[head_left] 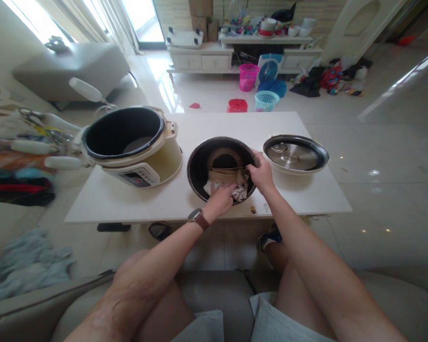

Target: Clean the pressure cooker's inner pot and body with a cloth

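Note:
A dark inner pot (199, 168) stands on the white table, its mouth tilted toward me. My right hand (261, 172) grips its right rim, thumb inside the edge. Inside the pot lies a bunched beige and patterned cloth (223, 175); my left hand (219, 199), with a watch at the wrist, reaches over the near rim and holds this cloth against the inner wall. Some of the left fingertips are hidden in the folds. Left of the pot sits the cooker body (164, 164) with its open dark cavity. On the right, a lid (296, 156) lies with its metal underside up.
The white table (207, 121) carries these things, with small scraps near its front edge. Beyond it on the floor are a red stool (237, 105), a light blue basket (267, 99) and a pink basket (248, 77). A white rack (62, 163) with clothes stands at left.

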A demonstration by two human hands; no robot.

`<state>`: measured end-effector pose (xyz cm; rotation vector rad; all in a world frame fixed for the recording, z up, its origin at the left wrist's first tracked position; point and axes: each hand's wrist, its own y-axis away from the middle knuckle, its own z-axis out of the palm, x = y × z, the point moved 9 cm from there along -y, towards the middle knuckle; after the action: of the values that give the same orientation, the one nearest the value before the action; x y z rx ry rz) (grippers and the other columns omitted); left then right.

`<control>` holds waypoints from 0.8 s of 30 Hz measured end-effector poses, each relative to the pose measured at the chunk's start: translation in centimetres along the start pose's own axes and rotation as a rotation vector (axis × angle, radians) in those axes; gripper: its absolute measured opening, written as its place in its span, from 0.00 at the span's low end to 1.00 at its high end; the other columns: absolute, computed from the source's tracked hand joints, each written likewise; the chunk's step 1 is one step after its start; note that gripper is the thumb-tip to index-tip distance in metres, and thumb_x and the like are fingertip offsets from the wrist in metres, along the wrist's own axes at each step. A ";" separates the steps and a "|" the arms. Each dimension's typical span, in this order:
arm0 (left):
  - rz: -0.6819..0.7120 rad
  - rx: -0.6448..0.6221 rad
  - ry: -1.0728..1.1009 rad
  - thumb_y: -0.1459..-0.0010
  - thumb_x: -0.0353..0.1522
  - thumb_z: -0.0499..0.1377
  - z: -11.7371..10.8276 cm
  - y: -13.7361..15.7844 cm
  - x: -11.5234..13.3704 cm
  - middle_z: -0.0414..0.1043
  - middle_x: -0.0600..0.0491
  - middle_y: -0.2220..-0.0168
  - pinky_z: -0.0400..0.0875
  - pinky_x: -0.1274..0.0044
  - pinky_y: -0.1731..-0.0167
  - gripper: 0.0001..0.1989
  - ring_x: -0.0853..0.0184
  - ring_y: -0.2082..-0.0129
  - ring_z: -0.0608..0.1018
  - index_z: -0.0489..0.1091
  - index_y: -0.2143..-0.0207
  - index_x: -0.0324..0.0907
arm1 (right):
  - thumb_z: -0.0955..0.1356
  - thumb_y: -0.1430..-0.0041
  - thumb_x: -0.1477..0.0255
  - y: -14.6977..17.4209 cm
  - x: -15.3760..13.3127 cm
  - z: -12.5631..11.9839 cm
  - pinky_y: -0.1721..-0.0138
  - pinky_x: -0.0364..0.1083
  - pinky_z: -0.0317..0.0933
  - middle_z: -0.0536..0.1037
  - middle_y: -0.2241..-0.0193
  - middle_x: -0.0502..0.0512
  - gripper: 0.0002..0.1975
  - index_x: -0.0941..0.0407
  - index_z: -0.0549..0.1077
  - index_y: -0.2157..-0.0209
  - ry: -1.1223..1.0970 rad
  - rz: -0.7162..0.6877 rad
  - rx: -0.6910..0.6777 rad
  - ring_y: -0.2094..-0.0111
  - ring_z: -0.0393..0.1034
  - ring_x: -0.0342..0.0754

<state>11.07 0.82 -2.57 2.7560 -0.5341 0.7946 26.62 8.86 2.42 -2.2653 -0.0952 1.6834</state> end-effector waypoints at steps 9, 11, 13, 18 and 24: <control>-0.073 0.068 0.154 0.38 0.22 0.49 -0.5 -0.2 -0.5 0.75 0.42 0.37 0.54 0.40 0.31 0.29 0.48 0.34 0.72 0.71 0.37 0.45 | 0.65 0.57 0.77 0.6 0.1 1.2 0.32 0.60 0.64 0.83 0.45 0.53 0.34 0.53 0.78 0.45 0.002 -0.009 -0.043 0.41 0.76 0.57; -0.080 0.096 0.189 0.38 0.22 0.48 -0.4 -0.2 -0.6 0.74 0.41 0.35 0.52 0.40 0.30 0.30 0.48 0.33 0.72 0.70 0.36 0.45 | 0.65 0.57 0.78 0.8 -0.2 1.2 0.32 0.60 0.64 0.83 0.43 0.54 0.35 0.53 0.77 0.43 0.017 -0.014 -0.033 0.40 0.75 0.57; -0.081 0.129 0.228 0.39 0.22 0.48 -0.5 -0.2 -0.8 0.73 0.42 0.34 0.54 0.43 0.30 0.31 0.50 0.33 0.72 0.70 0.36 0.44 | 0.65 0.56 0.78 1.0 -0.5 1.5 0.32 0.60 0.64 0.82 0.43 0.54 0.35 0.53 0.77 0.43 0.032 -0.021 -0.043 0.40 0.75 0.57; -0.050 0.298 0.393 0.41 0.21 0.49 -2.1 -0.7 -1.6 0.78 0.46 0.40 0.68 0.63 0.34 0.28 0.58 0.38 0.77 0.72 0.41 0.43 | 0.63 0.55 0.78 1.4 -1.1 2.1 0.29 0.60 0.61 0.82 0.42 0.52 0.34 0.53 0.78 0.44 0.026 -0.071 -0.075 0.38 0.74 0.57; -0.262 0.778 0.540 0.35 0.23 0.47 -8.6 0.9 -5.3 0.82 0.48 0.49 0.75 0.72 0.44 0.20 0.61 0.47 0.81 0.72 0.47 0.41 | 0.63 0.56 0.79 1.4 -1.0 2.2 0.27 0.59 0.59 0.81 0.41 0.50 0.36 0.51 0.79 0.44 0.013 -0.072 -0.071 0.36 0.72 0.56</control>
<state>2.51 4.16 1.70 2.9080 0.3098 1.8961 24.05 7.75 2.38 -2.2953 -0.2339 1.6529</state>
